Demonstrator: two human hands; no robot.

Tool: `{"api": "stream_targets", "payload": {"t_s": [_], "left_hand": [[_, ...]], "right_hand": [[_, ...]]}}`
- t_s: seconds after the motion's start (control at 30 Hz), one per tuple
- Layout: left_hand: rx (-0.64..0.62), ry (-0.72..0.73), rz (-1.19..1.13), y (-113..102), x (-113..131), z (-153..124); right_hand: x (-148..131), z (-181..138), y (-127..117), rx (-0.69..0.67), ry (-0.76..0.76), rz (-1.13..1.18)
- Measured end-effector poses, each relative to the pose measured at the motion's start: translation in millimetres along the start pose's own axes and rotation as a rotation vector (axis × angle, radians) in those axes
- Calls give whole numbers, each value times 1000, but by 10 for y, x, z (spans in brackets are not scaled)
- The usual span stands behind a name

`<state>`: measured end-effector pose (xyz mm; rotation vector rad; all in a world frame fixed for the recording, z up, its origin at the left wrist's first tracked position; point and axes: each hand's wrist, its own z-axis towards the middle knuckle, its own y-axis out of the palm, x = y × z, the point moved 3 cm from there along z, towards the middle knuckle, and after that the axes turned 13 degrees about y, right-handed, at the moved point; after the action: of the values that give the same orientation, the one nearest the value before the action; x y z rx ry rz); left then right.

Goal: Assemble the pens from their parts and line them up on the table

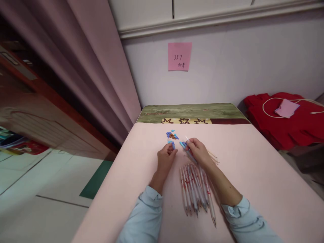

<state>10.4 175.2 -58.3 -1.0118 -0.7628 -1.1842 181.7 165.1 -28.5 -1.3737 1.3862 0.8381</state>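
Between the thumb and fingers of my left hand is a small blue-violet piece, like a pen part. My right hand is closed in a pinch on a thin white stick, whose lower part the hand hides. Blue-ended pens lie just under the right fingers; I cannot tell if they are touched. Beyond the left fingertips is a small heap of blue and brown pieces. Closer to me lies a row of whitish pens with red marks, tips toward me.
Thin pale sticks lie right of my right hand. Pink covering spreads over the table, with a green patterned strip at the far edge. A red cloth with a white cable stands off to the right, a curtain to the left.
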Motion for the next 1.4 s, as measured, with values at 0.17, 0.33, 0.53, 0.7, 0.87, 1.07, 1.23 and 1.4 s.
{"api": "stream_targets", "payload": {"t_s": [0.17,0.33,0.53,0.7,0.87,1.07,1.23,1.4], "left_hand": [[-93,203,152,11,57,-4],[-143,318,211,19,109,1],[-122,313,248,28,88,-13],[-118,282,247,30,88,-21],[-138,259,216,55,167,-32],[116,-6,-266,41,163,-14],[137,-250,-589,88,177,-12],[168,-338,-630,91,207,-47]], "right_hand": [[6,-28,63,26,-124,-106],[-39,-73,87,80,-223,-189],[-114,-131,55,170,-291,-176],[-121,-128,34,184,-275,-152],[-90,-99,75,99,-244,-157],[-23,-57,105,31,-139,-233],[19,-44,148,-67,-165,-221],[37,-51,195,-174,-201,-163]]}}
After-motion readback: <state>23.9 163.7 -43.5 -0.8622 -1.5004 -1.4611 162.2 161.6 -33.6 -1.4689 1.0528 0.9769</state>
